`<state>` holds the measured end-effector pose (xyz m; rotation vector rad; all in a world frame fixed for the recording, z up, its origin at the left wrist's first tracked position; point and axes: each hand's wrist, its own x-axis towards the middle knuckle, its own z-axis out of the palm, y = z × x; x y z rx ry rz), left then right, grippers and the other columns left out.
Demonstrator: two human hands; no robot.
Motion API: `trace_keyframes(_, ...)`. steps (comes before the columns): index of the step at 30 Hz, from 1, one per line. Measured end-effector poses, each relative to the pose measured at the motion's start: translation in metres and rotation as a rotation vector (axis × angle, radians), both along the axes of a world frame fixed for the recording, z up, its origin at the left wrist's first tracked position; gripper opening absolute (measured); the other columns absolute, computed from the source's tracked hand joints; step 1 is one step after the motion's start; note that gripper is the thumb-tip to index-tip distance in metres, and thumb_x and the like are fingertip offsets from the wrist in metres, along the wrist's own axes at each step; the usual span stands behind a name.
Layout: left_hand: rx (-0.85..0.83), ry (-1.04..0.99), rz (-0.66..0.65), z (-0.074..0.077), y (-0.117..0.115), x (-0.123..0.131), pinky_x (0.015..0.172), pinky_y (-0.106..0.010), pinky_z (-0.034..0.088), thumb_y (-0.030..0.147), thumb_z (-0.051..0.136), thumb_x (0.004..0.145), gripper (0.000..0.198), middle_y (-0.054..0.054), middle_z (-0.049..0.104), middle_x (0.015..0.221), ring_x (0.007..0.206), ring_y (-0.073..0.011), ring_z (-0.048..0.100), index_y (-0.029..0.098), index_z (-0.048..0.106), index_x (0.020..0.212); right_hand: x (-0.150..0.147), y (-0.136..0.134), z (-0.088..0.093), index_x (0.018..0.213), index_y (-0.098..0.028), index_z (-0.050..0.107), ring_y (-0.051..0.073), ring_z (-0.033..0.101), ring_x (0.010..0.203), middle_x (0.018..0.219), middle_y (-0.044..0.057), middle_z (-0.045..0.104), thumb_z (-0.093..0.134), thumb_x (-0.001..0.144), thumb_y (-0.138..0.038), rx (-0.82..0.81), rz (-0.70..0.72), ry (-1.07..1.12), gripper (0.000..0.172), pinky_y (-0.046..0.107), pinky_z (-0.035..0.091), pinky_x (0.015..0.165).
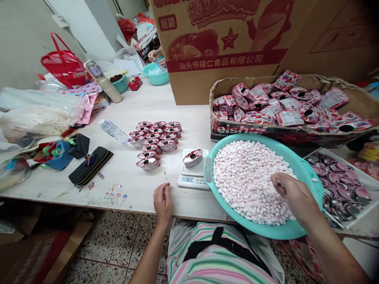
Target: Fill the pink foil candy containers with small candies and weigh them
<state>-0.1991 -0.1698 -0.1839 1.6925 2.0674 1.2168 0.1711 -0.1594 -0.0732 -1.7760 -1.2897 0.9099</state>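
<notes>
My right hand (291,193) rests among a heap of small pink-and-white candies (248,181) in a wide teal basin (260,138), its fingers curled down at the candies. Whether it holds any is hidden. My left hand (162,203) lies loosely curled at the table's front edge, holding nothing. To its right stands a small digital scale (192,175) carrying a round red-and-silver candy tin (193,158). Several similar tins (156,136) stand grouped on the white table (142,106) beyond my left hand.
A cardboard tray of wrapped tins (284,104) sits behind the basin, below a large printed carton (225,51). Loose metallic lids (340,185) fill a tray at right. A co-worker's hand (154,55) works at a teal bowl (155,74). A water bottle (114,131) and a black pouch (90,165) lie on the table.
</notes>
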Motion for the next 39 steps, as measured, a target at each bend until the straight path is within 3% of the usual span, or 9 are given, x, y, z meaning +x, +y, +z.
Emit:
trace_keyframes(3,0.023,-0.01,-0.002,-0.002,-0.001,-0.001,0.092,-0.037,0.044,0.032,0.042,0.093,0.024,-0.007,0.064,0.099,0.099,-0.02,0.057,0.019,0.061,0.099,-0.021,0.032,0.018,0.066,-0.022,0.048,0.014,0.044,0.059,0.062,-0.001,0.047,0.043,0.083,-0.037,-0.071,0.157,0.183,0.023,0.025,0.036,0.054)
trace_keyframes(7,0.041,-0.043,0.002,-0.004,-0.002,-0.002,0.092,-0.037,0.044,0.031,0.043,0.093,0.022,-0.006,0.064,0.1,0.1,-0.0198,0.056,0.02,0.06,0.102,-0.058,0.078,0.03,0.08,-0.022,0.061,0.018,0.057,0.083,0.083,0.002,0.063,0.049,0.083,-0.043,-0.072,0.378,0.086,0.024,0.026,0.043,0.071)
trace_keyframes(14,0.062,-0.08,-0.011,-0.004,-0.006,-0.003,0.093,-0.037,0.045,0.028,0.042,0.094,0.021,-0.006,0.063,0.101,0.101,-0.0199,0.056,0.02,0.059,0.102,-0.128,0.135,0.027,0.086,-0.018,0.064,0.016,0.058,0.078,0.083,0.002,0.066,0.043,0.086,-0.032,0.006,0.695,-0.156,0.025,0.025,0.042,0.069)
trace_keyframes(19,0.08,-0.116,-0.011,-0.004,-0.008,-0.002,0.093,-0.038,0.045,0.026,0.042,0.094,0.02,-0.006,0.062,0.101,0.101,-0.0196,0.056,0.02,0.058,0.103,-0.156,0.149,0.019,0.084,-0.019,0.061,0.015,0.058,0.077,0.081,0.001,0.066,0.047,0.085,-0.029,-0.01,0.789,-0.238,0.017,0.024,0.041,0.067)
trace_keyframes(27,0.112,-0.115,-0.009,-0.004,-0.01,-0.003,0.093,-0.037,0.045,0.022,0.043,0.093,0.018,-0.006,0.062,0.1,0.101,-0.0192,0.056,0.02,0.058,0.102,-0.166,0.161,0.003,0.086,-0.019,0.065,0.017,0.062,0.08,0.086,0.004,0.07,0.049,0.086,-0.03,-0.096,0.858,-0.343,0.019,0.025,0.044,0.069)
trace_keyframes(39,0.126,-0.125,-0.015,-0.005,-0.011,-0.002,0.093,-0.037,0.045,0.021,0.044,0.093,0.017,-0.005,0.062,0.101,0.102,-0.0189,0.055,0.021,0.058,0.102,-0.171,0.157,0.022,0.081,-0.02,0.068,0.015,0.058,0.072,0.078,0.003,0.068,0.053,0.08,-0.022,-0.1,0.897,-0.6,0.016,0.024,0.036,0.061)
